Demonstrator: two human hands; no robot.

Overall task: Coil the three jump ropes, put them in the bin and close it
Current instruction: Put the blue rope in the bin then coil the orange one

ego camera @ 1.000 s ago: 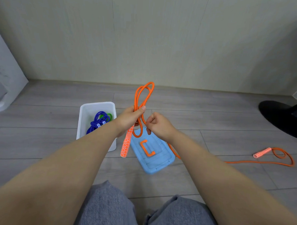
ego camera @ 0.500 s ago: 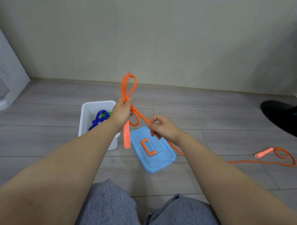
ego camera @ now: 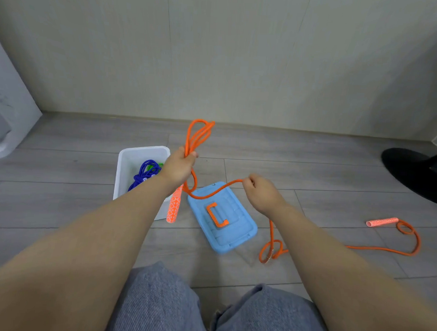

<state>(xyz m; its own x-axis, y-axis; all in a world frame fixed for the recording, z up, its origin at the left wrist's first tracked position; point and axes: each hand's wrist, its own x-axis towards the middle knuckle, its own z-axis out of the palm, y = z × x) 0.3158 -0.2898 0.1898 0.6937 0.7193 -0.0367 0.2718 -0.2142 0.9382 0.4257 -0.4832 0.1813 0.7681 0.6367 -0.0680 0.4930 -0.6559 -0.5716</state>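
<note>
While coiling the orange jump rope (ego camera: 216, 190), seen from above over two bare forearms and grey denim knees. Left hand (ego camera: 178, 167) raised, fingers curled tight round a bunch of orange loops (ego camera: 197, 134) standing up above the fist. One patterned handle (ego camera: 174, 207) hanging below that fist, just beside the white bin (ego camera: 123, 166).

Right hand (ego camera: 262, 193) lower and further right, thumb and fingers pinching a single strand of the same rope, drawn across in a shallow sag to the left hand. Below the right wrist, remaining rope dropping to the floor, kinking into a small loop, then trailing far right to the second handle (ego camera: 381, 221), lying flat, well apart from the bin.

Inside the open bin: a blue rope (ego camera: 143, 174) and, partly hidden behind the left wrist, seemingly a green rope (ego camera: 153, 165) — hard to tell how neatly wound. Blue lid (ego camera: 237, 231) with an orange grip, flat on the floor just right of the bin, not on it.

Judged stage: two ropes stowed, third partly coiled, much of its length loose. Next move likely calling for carrying the pinched strand up to the left fist as another loop, then sliding the right hand back along the rope — minding the floor kink, liable to snag or knot.
</note>
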